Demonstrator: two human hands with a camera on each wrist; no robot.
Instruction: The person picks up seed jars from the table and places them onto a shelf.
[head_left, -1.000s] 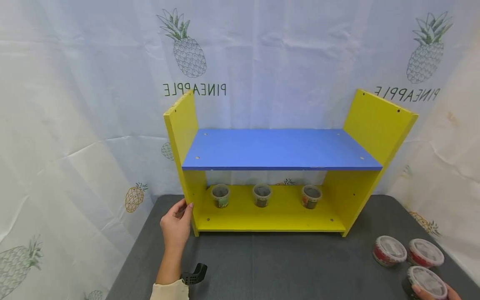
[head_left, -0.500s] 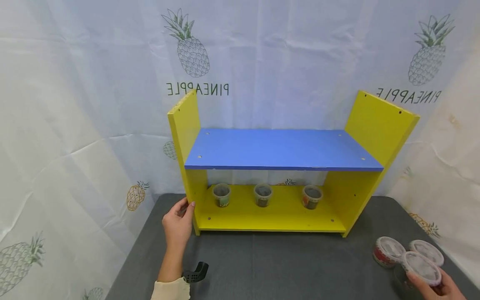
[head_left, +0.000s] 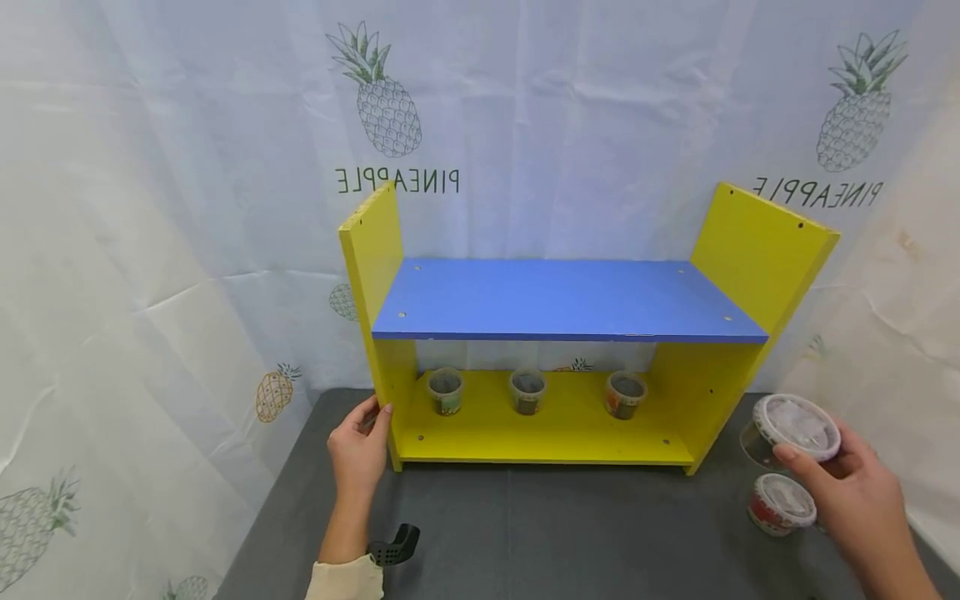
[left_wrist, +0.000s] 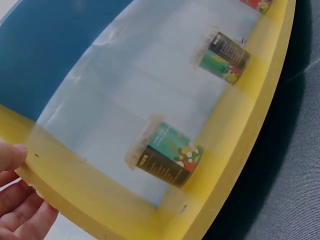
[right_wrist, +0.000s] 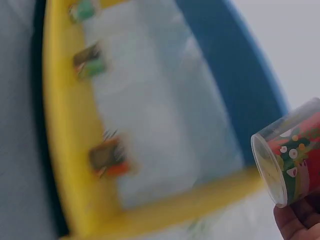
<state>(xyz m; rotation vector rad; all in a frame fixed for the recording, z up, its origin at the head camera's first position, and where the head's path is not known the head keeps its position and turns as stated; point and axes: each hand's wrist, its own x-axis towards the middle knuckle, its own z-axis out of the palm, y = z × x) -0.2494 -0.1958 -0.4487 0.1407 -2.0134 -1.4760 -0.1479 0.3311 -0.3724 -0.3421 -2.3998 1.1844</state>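
At the left of the head view my left hand [head_left: 360, 454] grips the front edge of the yellow side panel [head_left: 367, 308] of a shelf unit, thumb and fingers on either side. My right hand [head_left: 862, 492] holds a lidded clear plastic tub [head_left: 797, 429] raised off the table, to the right of the shelf. In the right wrist view, red and green printing shows on this tub [right_wrist: 297, 155]. Below it another lidded tub [head_left: 782, 504] stands on the table. Several fingers of the right hand are hidden behind the held tub.
Three tubs stand in a row on the yellow bottom board: left [head_left: 446, 392], middle [head_left: 528, 392] and right [head_left: 626, 394]. Above them runs a blue board [head_left: 562, 300]. The right yellow side panel [head_left: 757, 258] rises beyond it. A dark table [head_left: 585, 533] lies in front.
My right hand has lifted a tub from the table's right front corner and moved it up and forward, toward the shelf's right side. The left hand stays on the side panel.
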